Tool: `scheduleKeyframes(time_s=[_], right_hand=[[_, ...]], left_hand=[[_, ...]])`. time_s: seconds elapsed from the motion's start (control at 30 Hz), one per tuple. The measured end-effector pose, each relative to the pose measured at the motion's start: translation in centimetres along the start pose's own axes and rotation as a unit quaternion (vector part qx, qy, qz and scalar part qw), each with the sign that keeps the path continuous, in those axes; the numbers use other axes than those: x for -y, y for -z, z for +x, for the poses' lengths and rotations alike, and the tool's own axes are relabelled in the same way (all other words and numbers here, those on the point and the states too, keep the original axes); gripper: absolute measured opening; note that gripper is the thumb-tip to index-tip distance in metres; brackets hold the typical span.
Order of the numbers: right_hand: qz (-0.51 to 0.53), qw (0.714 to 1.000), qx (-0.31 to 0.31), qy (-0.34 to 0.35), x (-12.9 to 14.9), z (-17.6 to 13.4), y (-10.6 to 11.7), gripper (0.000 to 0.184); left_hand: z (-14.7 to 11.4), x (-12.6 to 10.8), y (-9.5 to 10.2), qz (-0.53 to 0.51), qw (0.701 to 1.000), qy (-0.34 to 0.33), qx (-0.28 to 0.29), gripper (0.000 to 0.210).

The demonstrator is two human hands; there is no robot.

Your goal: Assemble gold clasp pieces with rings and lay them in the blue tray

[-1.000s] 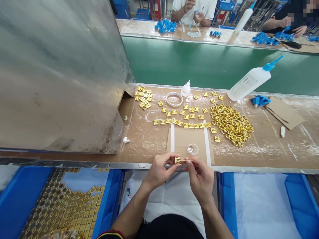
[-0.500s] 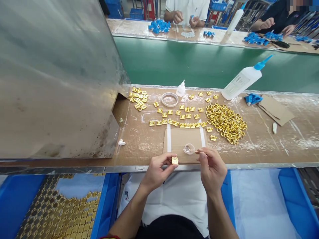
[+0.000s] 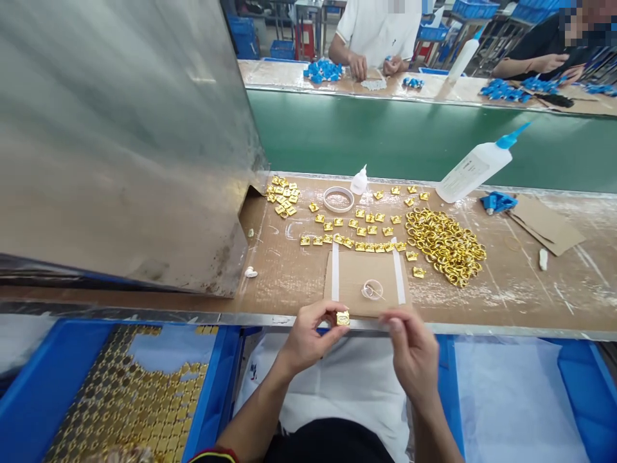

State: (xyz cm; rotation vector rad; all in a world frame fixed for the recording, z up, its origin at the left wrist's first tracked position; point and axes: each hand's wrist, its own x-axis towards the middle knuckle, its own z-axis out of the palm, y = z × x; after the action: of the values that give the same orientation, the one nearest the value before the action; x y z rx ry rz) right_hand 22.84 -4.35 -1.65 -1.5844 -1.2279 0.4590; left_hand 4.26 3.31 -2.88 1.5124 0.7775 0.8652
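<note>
My left hand (image 3: 318, 331) is closed in a pinch on a small square gold piece (image 3: 342, 318) with a raised pattern, at the bench's front edge. My right hand (image 3: 412, 347) is just right of the cardboard pad (image 3: 347, 276), its fingers curled. Blur at the fingertips hides whether they touch, and no object shows in them. On the pad stands a small clear cup (image 3: 370, 289), with a thin stick (image 3: 378, 292) leaning over its rim. Rows of gold pieces (image 3: 360, 246) lie behind the pad. To their right is a heap of gold rings (image 3: 446, 244).
A metal housing (image 3: 120, 141) blocks the left. Behind the rows are a tape roll (image 3: 338, 200), a small bottle (image 3: 359, 181) and a large tilted bottle (image 3: 475, 170). Blue bins (image 3: 224, 379) flank my lap, the left one with gold parts. Co-workers sit beyond the green belt (image 3: 366, 132).
My right hand has let go of the stick, which now rests in the cup, and has drawn back slightly. My left hand still holds the gold piece. The camera view has shifted.
</note>
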Motion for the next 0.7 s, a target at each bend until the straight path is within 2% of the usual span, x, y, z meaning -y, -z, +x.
scheduleKeyframes(time_s=[0.07, 0.1, 0.23, 0.4, 0.5, 0.63, 0.67, 0.7], right_hand=[[0.103, 0.981, 0.153, -0.052, 1.4, -0.9, -0.7, 0.038], [0.15, 0.965, 0.2, -0.074, 1.9, -1.3, -1.2, 0.043], [0.246, 0.92, 0.275, -0.133, 2.6, -2.4, -3.7, 0.049], [0.283, 0.868, 0.383, -0.142, 3.7, -3.0, -6.0, 0.046], [0.306, 0.83, 0.436, -0.163, 5.9, -3.2, -7.7, 0.047], [0.333, 0.74, 0.55, -0.201, 8.6, -2.8, -11.2, 0.054], [0.324, 0.728, 0.572, -0.197, 9.1, -2.5, -12.2, 0.055], [0.31, 0.728, 0.583, -0.183, 9.5, -2.1, -13.2, 0.054]], left_hand=[[-1.1, -0.8, 0.2, 0.005, 1.0, -0.002, 0.007, 0.02], [-1.7, -1.2, 0.4, 0.009, 1.0, -0.004, 0.006, 0.019], [-4.4, -2.3, 1.2, 0.017, 0.999, -0.03, -0.022, 0.014], [-7.8, -2.5, 2.6, -0.038, 0.995, -0.041, -0.087, 0.033], [-9.9, -2.4, 3.3, -0.112, 0.98, -0.059, -0.156, 0.039], [-12.9, -1.9, 5.3, -0.185, 0.945, -0.084, -0.256, 0.04], [-13.7, -1.8, 6.1, -0.178, 0.936, -0.092, -0.291, 0.041], [-14.5, -1.6, 7.1, -0.162, 0.926, -0.096, -0.327, 0.043]])
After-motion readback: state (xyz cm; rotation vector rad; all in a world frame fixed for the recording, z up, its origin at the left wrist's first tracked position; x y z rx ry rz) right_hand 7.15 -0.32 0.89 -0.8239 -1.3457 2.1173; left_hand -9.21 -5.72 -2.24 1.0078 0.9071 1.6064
